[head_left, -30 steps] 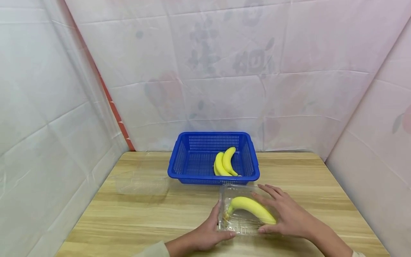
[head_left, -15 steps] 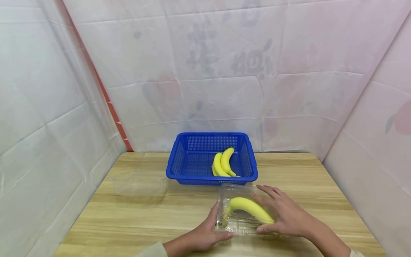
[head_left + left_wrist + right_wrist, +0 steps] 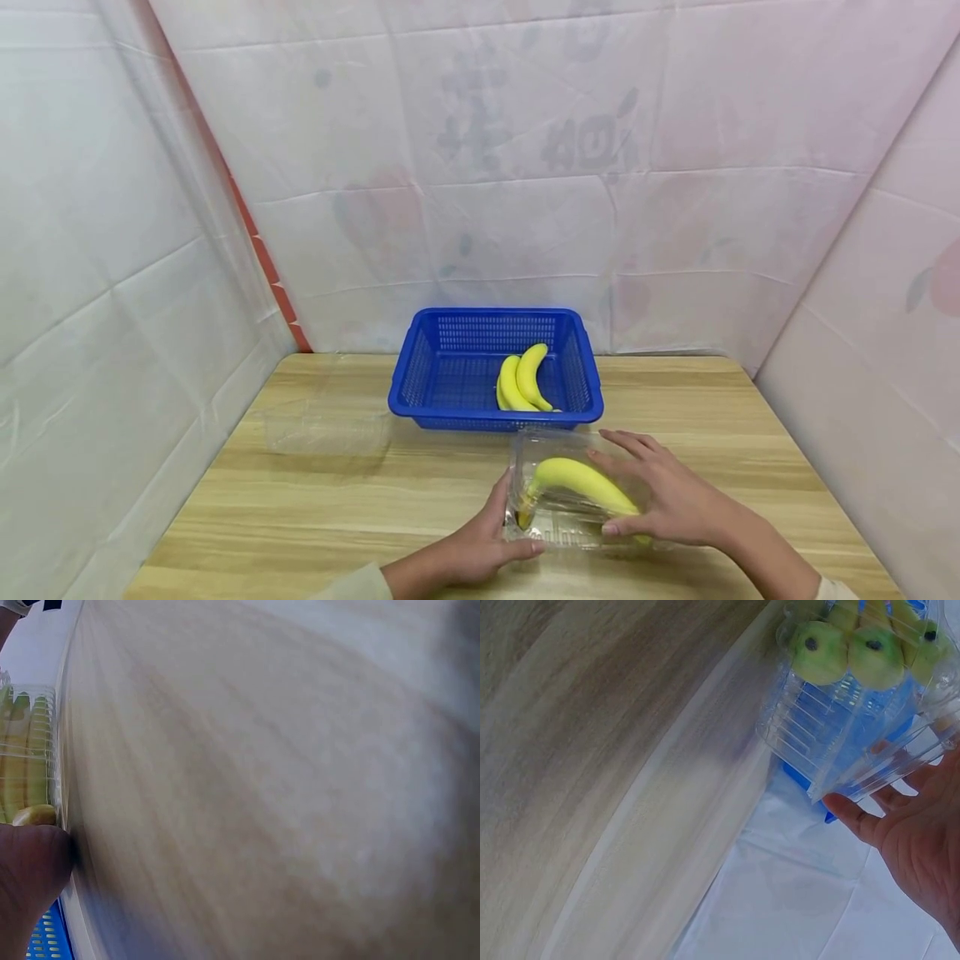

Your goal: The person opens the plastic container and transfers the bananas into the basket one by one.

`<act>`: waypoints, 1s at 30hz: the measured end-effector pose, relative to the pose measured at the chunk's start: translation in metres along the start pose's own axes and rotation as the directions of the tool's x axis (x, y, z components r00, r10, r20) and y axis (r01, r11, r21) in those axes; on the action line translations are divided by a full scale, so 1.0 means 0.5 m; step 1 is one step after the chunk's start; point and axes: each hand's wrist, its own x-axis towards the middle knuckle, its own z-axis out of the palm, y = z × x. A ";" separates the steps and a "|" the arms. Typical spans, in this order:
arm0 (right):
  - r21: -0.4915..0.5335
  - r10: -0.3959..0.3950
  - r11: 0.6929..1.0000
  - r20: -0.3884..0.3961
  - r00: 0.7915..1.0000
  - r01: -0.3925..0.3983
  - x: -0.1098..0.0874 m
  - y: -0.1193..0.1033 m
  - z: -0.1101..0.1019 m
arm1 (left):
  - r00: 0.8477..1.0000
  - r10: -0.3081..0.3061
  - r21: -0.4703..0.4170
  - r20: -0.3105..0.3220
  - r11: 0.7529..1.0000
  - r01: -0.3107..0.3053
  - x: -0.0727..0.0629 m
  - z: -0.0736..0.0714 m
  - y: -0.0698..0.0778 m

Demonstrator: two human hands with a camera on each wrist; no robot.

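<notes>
A clear plastic clamshell container (image 3: 555, 442) lies near the front of the table, with a yellow banana (image 3: 577, 475) showing through it. My left hand (image 3: 483, 542) grips its left side, thumb along the near edge. At the right side my right hand (image 3: 667, 492) holds it with spread fingers and thumb. In the right wrist view, thumb and fingers hold the lid (image 3: 885, 776), which stands at an angle over several bananas (image 3: 874, 656) with greenish ends. The left wrist view shows the left thumb (image 3: 34, 859) beside the container's bananas (image 3: 26, 761).
Behind the container stands a blue plastic basket (image 3: 495, 414) with several bananas (image 3: 517, 383) in its right half. Another clear plastic container (image 3: 326, 432) stands to the left on the wooden table (image 3: 300, 517). White sheets (image 3: 517, 233) hang around the table's back and sides.
The container has shifted slightly between my hands: the banana's right end shows a little lower and reflections on the plastic have changed. Both hands keep nearly the same place.
</notes>
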 end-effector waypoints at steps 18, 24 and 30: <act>0.102 0.041 0.994 0.029 0.999 -0.044 0.001 0.003 -0.020 | 0.999 -0.043 -0.025 0.002 0.999 0.043 0.000 -0.001 0.001; 0.155 0.060 0.986 0.035 0.998 -0.064 -0.010 0.004 -0.040 | 0.999 -0.053 -0.041 0.003 0.998 0.054 -0.003 -0.002 0.004; 0.074 0.074 0.995 -0.011 0.997 -0.073 -0.015 -0.005 -0.057 | 1.000 -0.029 -0.034 -0.009 0.999 0.029 -0.002 0.001 0.006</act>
